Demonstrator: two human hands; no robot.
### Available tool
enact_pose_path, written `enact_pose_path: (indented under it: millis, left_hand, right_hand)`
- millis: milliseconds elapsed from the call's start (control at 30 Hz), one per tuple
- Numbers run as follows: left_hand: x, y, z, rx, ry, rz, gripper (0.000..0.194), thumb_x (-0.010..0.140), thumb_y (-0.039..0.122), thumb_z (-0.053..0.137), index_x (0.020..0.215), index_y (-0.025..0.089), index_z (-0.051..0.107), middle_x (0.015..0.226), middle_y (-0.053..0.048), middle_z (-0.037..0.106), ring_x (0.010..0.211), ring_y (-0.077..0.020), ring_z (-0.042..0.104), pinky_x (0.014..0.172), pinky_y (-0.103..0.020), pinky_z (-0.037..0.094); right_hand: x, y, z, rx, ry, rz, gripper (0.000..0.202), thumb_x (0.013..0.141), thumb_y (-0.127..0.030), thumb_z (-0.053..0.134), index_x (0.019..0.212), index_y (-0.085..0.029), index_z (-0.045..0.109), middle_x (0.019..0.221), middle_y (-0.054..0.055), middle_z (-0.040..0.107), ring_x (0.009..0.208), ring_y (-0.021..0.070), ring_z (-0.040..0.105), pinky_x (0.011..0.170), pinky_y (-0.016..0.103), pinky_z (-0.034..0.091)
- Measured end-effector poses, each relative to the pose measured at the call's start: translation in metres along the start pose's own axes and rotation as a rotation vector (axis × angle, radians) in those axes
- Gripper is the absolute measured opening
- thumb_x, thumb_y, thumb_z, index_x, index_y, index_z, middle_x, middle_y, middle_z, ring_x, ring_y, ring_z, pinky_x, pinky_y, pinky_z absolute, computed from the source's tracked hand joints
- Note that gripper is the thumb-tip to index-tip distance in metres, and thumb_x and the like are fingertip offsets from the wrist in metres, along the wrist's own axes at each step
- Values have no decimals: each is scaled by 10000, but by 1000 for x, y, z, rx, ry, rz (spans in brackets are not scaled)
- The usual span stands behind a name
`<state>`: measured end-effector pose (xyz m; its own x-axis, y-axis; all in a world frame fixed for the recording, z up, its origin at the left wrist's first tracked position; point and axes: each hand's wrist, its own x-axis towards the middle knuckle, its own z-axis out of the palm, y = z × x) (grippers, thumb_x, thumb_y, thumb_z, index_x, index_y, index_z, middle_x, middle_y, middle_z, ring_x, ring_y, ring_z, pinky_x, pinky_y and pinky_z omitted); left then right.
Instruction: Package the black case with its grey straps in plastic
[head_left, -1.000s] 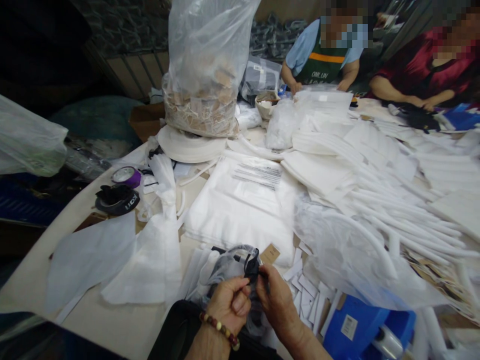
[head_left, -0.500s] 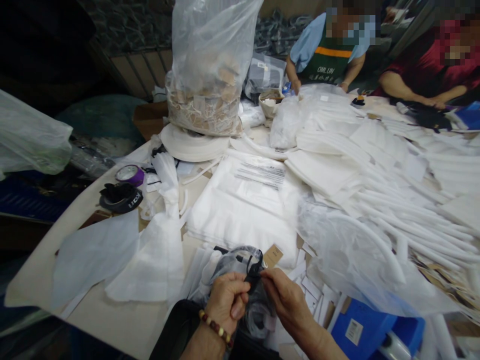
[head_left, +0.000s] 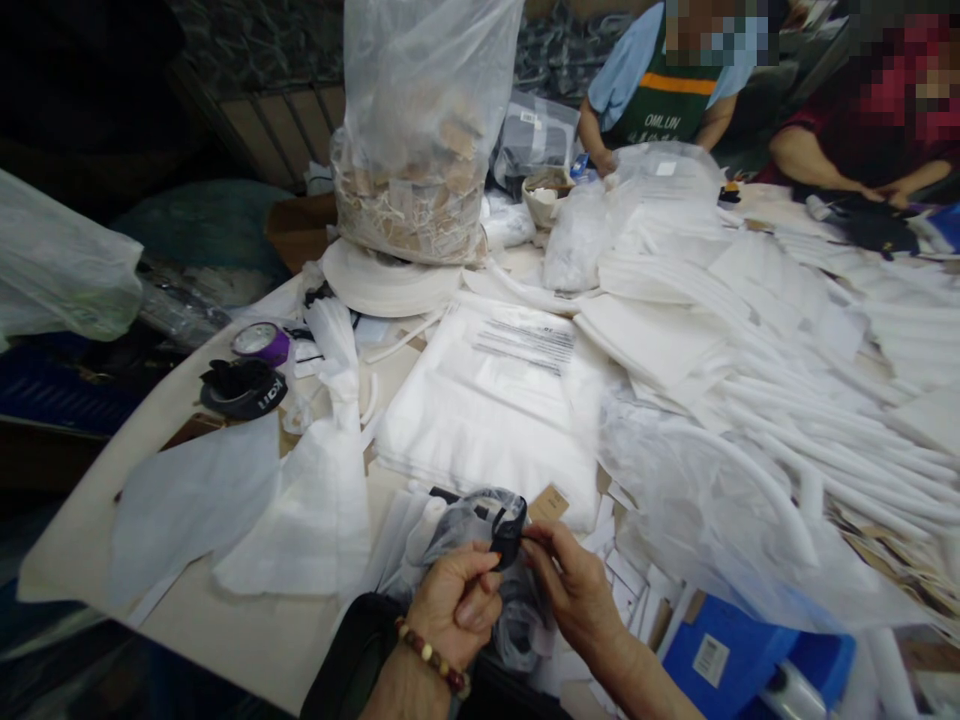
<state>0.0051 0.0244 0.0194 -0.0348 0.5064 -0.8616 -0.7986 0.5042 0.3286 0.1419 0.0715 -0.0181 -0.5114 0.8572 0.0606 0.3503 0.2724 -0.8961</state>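
Left hand (head_left: 457, 600) and right hand (head_left: 576, 585) pinch black strap (head_left: 511, 538); long axis away from near table edge (head_left: 201, 652); bag (head_left: 429, 75) holds scraps.

rm over table (head_left: 240, 650) l. of hands (head_left: 459, 602), white stack (head_left: 480, 420) fwd.

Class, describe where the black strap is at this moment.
In the head view, the black strap is at the lower centre, between the left hand and the right hand, just left of the brown tag.
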Motion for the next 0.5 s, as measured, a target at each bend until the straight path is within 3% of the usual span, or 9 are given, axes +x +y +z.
enact_pose_path:
  millis: [100, 300, 400, 500]
  left_hand:
    - [1, -6, -1, -35, 25, 25, 276, 341, 235, 637, 560, 126, 511, 351, 50, 457, 221, 9, 173, 283, -144, 85]
    - [-2, -9, 1, -75, 96, 67, 342, 345, 207, 666, 672, 129, 604, 358, 31, 487, 220, -8, 201, 291, -136, 93]
    - [-11, -8, 5, -77, 158, 65, 317, 304, 189, 714, 600, 121, 625, 346, 32, 463, 219, -2, 205, 275, -128, 111]
    - [-8, -10, -8, -47, 174, 22, 333, 245, 182, 800, 511, 136, 605, 362, 29, 466, 226, 4, 215, 254, -126, 161]
  right_hand:
    - [-3, -1, 7, 35, 65, 90, 84, 830, -212, 479, 889, -209, 538, 733, -13, 657, 637, 103, 629, 600, 173, 484]
    - [-2, -8, 11, 28, 112, 73, 87, 791, -182, 487, 847, -189, 553, 678, -5, 642, 589, 105, 597, 568, 179, 466]
    - [-4, -13, 13, 10, 118, 57, 120, 784, -163, 454, 833, -177, 562, 650, -1, 624, 566, 103, 583, 557, 177, 463]
    - [-5, -11, 15, -76, 127, 24, 162, 750, -174, 464, 846, -177, 594, 683, 6, 644, 600, 108, 603, 594, 171, 478]
